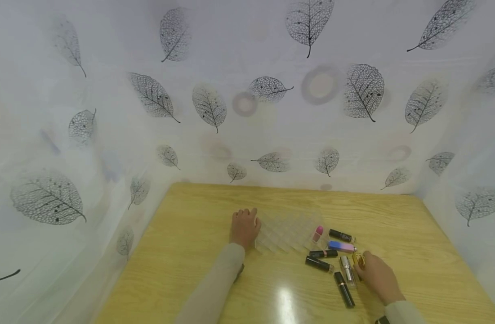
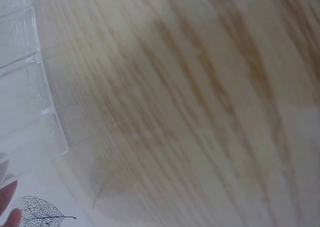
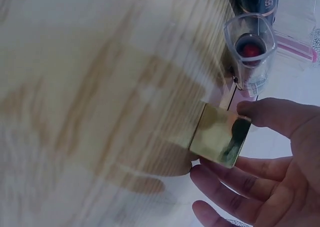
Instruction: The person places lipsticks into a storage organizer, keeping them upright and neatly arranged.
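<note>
A clear plastic compartment organizer (image 1: pixel 285 231) lies on the table, and my left hand (image 1: pixel 245 227) grips its left edge. Its corner compartments (image 2: pixel 30 142) show in the left wrist view, with fingertips at the lower corner. A pink lipstick (image 1: pixel 318 234) stands in a compartment at the organizer's right end. My right hand (image 1: pixel 377 275) pinches a shiny gold lipstick tube (image 1: pixel 358 259) between thumb and fingers. The tube's square gold end (image 3: pixel 221 135) faces the right wrist camera. Beside that hand lies a silver lipstick with a clear end (image 1: pixel 346 269).
Several other lipsticks lie between the organizer and my right hand: a blue-and-pink one (image 1: pixel 341 246), a black one with a pink band (image 1: pixel 323 254) and further black ones (image 1: pixel 344 290). A leaf-patterned white curtain (image 1: pixel 247 135) hangs behind and beside the wooden table (image 1: pixel 190 211).
</note>
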A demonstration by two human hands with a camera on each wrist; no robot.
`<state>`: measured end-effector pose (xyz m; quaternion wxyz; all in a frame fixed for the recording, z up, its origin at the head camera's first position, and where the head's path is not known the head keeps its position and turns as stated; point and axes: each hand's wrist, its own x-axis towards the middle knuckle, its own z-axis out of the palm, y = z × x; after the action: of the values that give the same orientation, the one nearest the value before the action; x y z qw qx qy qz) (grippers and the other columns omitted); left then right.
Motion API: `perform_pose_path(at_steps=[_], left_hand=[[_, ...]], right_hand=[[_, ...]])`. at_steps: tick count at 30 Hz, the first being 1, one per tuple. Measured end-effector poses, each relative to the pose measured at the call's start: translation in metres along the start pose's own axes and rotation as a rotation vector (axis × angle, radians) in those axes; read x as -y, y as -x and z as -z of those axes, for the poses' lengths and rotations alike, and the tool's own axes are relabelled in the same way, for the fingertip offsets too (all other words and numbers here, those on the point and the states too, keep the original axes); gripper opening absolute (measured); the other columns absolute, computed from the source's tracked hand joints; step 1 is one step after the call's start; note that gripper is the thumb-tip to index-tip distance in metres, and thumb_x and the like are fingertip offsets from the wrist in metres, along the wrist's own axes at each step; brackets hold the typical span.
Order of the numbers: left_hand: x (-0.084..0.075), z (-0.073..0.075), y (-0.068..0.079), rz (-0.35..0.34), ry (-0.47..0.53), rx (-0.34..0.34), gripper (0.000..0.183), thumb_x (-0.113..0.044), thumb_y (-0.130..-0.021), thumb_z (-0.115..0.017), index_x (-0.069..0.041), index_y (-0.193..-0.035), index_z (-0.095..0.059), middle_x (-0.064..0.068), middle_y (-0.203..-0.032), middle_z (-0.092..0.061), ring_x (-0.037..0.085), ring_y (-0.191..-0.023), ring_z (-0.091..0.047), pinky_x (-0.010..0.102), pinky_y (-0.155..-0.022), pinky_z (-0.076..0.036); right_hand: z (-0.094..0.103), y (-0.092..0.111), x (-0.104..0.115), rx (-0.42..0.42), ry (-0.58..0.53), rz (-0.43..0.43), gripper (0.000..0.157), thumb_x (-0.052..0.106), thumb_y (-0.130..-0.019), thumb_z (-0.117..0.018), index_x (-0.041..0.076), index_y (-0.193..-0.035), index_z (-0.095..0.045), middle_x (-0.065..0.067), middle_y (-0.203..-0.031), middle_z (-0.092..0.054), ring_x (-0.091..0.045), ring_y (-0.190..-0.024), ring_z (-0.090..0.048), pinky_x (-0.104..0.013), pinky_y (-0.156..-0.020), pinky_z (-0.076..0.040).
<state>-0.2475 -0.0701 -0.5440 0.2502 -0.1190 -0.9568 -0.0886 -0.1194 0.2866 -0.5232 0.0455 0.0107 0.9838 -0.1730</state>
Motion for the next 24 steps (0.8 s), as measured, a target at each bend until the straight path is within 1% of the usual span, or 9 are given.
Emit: perform_pose_path(at_steps=[10,18,24], left_hand=[[0.0007,-0.0018,0.0002,-0.004,-0.007,-0.004,0.023,-0.026,-0.086,-0.056,-0.016,-0.104,-0.064,0.004,-0.084,-0.067,0.021,-0.078,-0.062,0.038,-0.075,-0.049],[-0.0007,0.0040,0.0005,-0.010,0.003,0.003,0.023,-0.026,-0.086,-0.057,-0.015,-0.105,-0.064,0.005,-0.084,-0.067,0.022,-0.079,-0.062,0.039,-0.076,-0.049],[0.0004,-0.0002,0.0007,-0.008,-0.006,0.003,0.024,-0.026,-0.086,-0.056,-0.015,-0.105,-0.064,0.004,-0.084,-0.067,0.021,-0.078,-0.062,0.038,-0.075,-0.048]], right_hand=[[0.0002,-0.0004,0.0005,-0.004,0.016,0.011,0.023,0.012,-0.083,-0.063,0.004,-0.068,-0.047,-0.002,-0.059,-0.045,-0.013,-0.052,-0.041,-0.023,-0.047,-0.034],[0.0006,-0.0009,0.0003,0.002,-0.011,-0.004,0.023,0.011,-0.082,-0.061,0.005,-0.067,-0.046,-0.002,-0.059,-0.043,-0.013,-0.053,-0.040,-0.024,-0.047,-0.033],[0.0023,-0.0024,-0.0016,-0.003,-0.029,-0.017,0.023,0.012,-0.083,-0.059,0.006,-0.067,-0.044,-0.002,-0.060,-0.043,-0.014,-0.054,-0.040,-0.025,-0.049,-0.032]])
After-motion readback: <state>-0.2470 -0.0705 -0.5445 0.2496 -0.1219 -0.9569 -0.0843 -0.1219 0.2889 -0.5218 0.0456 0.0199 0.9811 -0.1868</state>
